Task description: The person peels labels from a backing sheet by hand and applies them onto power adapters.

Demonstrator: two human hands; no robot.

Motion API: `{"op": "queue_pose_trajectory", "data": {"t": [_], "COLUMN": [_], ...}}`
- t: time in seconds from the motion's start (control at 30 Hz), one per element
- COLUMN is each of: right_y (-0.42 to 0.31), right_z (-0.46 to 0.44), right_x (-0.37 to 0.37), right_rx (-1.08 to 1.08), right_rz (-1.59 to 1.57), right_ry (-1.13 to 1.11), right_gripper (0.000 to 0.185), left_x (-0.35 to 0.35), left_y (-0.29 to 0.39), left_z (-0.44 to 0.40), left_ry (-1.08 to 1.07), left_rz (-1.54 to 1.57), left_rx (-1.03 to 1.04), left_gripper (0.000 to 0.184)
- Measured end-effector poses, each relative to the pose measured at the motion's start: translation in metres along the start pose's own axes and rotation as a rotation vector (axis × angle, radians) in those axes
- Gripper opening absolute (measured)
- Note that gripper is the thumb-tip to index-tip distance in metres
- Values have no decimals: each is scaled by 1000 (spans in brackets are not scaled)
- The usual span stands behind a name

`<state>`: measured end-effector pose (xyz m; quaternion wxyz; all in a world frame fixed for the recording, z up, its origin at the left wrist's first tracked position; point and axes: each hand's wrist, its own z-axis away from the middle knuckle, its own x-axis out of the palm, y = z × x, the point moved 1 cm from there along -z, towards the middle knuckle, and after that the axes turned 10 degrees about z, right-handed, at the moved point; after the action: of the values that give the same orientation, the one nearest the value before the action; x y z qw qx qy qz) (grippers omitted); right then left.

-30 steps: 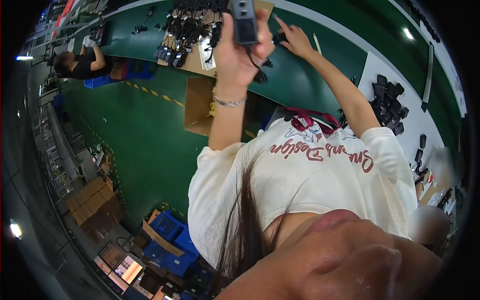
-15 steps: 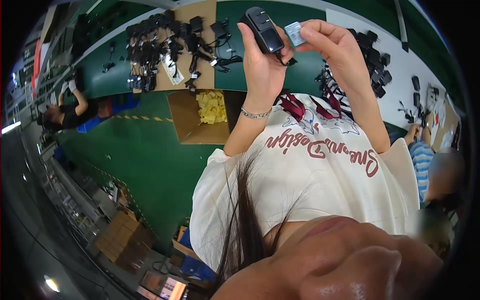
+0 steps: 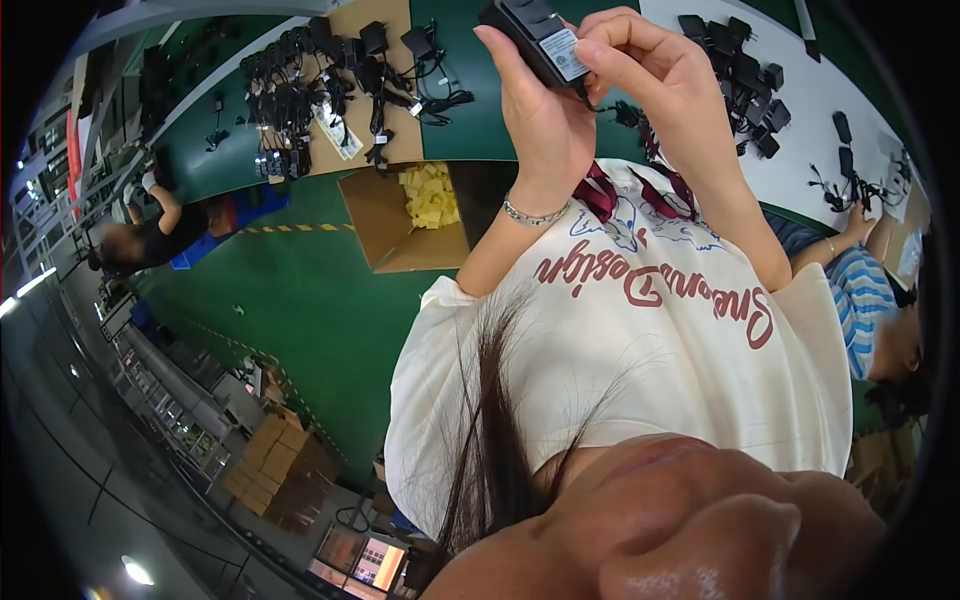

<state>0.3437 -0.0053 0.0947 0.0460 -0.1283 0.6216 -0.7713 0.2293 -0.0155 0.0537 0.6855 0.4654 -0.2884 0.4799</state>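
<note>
A black power adapter (image 3: 530,38) with metal prongs is gripped in my left hand (image 3: 548,125), fingers wrapped round its lower part and thumb along its left side. A white printed label (image 3: 563,54) lies against the adapter's face. My right hand (image 3: 665,80) is closed in a pinch, its thumb tip at the label's right edge; whether the label is fully stuck down cannot be seen. The adapter's black cord runs down between my hands. Behind them is the green table mat (image 3: 470,135).
Many black adapters with cords (image 3: 300,95) lie on a cardboard sheet (image 3: 405,140); more adapters (image 3: 745,85) lie on a white surface at right. An open carton (image 3: 385,225) holds yellow pieces. One person (image 3: 170,225) is at far left, another (image 3: 860,300) at right.
My right hand has come from the mat to the adapter, bringing the label, which now rests against the adapter's face. The adapter has tilted. The view has shifted.
</note>
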Motion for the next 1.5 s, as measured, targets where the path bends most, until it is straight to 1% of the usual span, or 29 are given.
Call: {"op": "queue_pose_trajectory", "data": {"t": [0.07, 0.13, 0.2, 0.47, 0.6, 0.7, 0.83, 0.87, 0.93, 1.0, 1.07, 1.1, 1.13, 1.2, 1.27, 1.33, 1.37, 1.4, 1.47, 1.5], "right_y": [11, 47, 54, 55, 41, 1, 2, 12, 41, 43, 9, 3, 13, 48, 46, 9, 2, 12, 50, 49], "right_z": [-7, -35, -39, -40, -27, 3, 3, -4, -32, -29, -3, 3, -4, -33, -31, -3, 3, -5, -34, -33], "right_x": [4, 3, 4, 7, 5, 5, 8, 9, 13, 12, 13, 12, 13, 14, 14, 15, 14, 14, 17, 17], "right_rx": [-19, -585, -871, -921, -849, -4, 4, 5, -600, -901, -327, -37, -35, -617, -906, -314, -18, -19, -640, -798], "right_rz": [10, -250, -381, -387, -369, -9, -24, -24, -267, -389, -110, 27, 27, -248, -387, -109, 29, 29, -238, -303], "right_ry": [11, -196, -294, -251, -284, 3, 16, 15, -175, -270, -65, 37, 37, -153, -248, -54, 41, 41, -128, -162], "right_gripper": [11, 11, 11, 12, 12, 12, 12, 12, 12, 12, 12, 12, 12, 11, 11, 11, 11, 11, 10, 10], "left_x": [-1, -2, -2, 2, -2, 2, -1, -2, -2, -2, -1, 0, 0, -2, -4, -4, -4, -4, -3, -2], "left_y": [2, 2, 2, 1, 1, 1, 2, 3, 4, 5, 7, 7, 8, 7, 7, 7, 7, 7, 8, 8], "left_z": [1, 2, 2, 2, 1, 3, 3, 3, 3, 4, 5, 5, 6, 6, 6, 6, 6, 6, 6, 6], "left_ry": [-22, -27, -40, -12, -31, 7, 15, 10, 6, -1, 4, 11, 18, 8, -14, -2, 10, 21, 56, 91], "left_rz": [-30, -35, -41, -38, -26, -37, -36, -32, -35, -42, -43, -44, -45, -38, -24, -31, -36, -42, -37, -32], "left_rx": [12, 8, 0, 1, -23, -11, -1, 0, -9, -30, -28, -26, -25, -33, -47, -36, -24, -11, -2, 6], "left_gripper": [56, 56, 55, 55, 55, 55, 56, 56, 57, 57, 57, 57, 57, 57, 56, 56, 56, 56, 56, 56]}}
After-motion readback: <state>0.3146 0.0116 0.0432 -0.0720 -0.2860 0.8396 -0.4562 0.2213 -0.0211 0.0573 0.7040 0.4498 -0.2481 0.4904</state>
